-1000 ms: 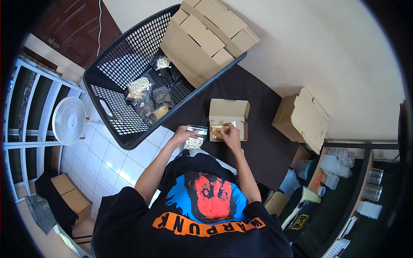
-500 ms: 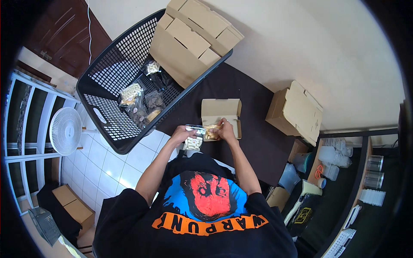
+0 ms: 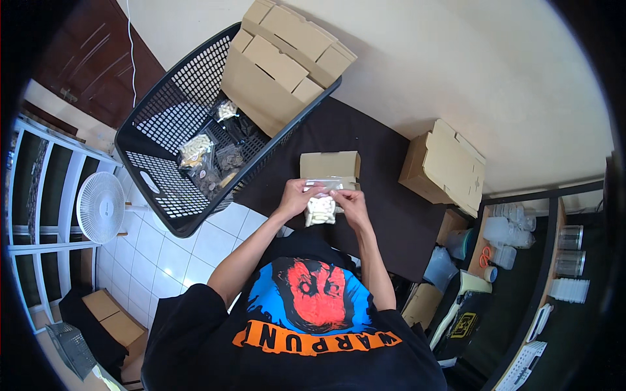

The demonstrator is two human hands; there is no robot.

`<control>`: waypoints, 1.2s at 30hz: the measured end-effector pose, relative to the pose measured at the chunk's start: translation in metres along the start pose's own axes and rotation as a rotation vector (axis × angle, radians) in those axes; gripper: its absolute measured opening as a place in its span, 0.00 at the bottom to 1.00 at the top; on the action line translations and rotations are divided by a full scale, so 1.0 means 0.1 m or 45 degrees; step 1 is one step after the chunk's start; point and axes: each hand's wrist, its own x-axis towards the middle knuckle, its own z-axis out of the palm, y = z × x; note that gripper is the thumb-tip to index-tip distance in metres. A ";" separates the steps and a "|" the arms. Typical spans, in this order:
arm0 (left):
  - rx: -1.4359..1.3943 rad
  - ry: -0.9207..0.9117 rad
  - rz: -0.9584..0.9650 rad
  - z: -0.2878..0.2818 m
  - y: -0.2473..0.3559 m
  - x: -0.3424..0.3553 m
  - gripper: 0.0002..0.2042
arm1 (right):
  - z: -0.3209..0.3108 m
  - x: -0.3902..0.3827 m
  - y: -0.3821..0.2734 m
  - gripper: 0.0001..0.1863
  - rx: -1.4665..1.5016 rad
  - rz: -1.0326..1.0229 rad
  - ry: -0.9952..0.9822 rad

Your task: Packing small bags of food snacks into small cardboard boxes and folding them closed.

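Between my two hands hangs a clear plastic bag of small white capsule-shaped pieces. My left hand pinches its upper left edge, and my right hand grips the upper right edge. The clear, flat top of the bag stands above my fingers. Just behind it, on the dark table, lies a small cardboard box with its lid raised. The bag and my hands hide most of the box's inside.
A large black mesh basket at the left holds flattened cardboard boxes and several filled clear bags. A taller cardboard box stands at the table's right, beside shelves with containers. A white fan is far left.
My right hand has come out of the small box and taken hold of the bag's right side. The bag has shifted right, in front of the box.
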 end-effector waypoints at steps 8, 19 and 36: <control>0.893 -0.146 -0.062 0.41 0.04 0.20 0.09 | -0.58 0.33 -0.18 0.09 -0.657 -0.328 -0.120; 0.182 0.186 -0.492 0.66 -0.86 0.32 0.10 | -0.88 0.38 0.10 0.09 -0.733 -0.291 0.464; 1.561 -0.122 -0.255 0.47 0.15 0.17 0.22 | -0.51 0.05 0.36 0.19 -1.264 -0.678 -0.014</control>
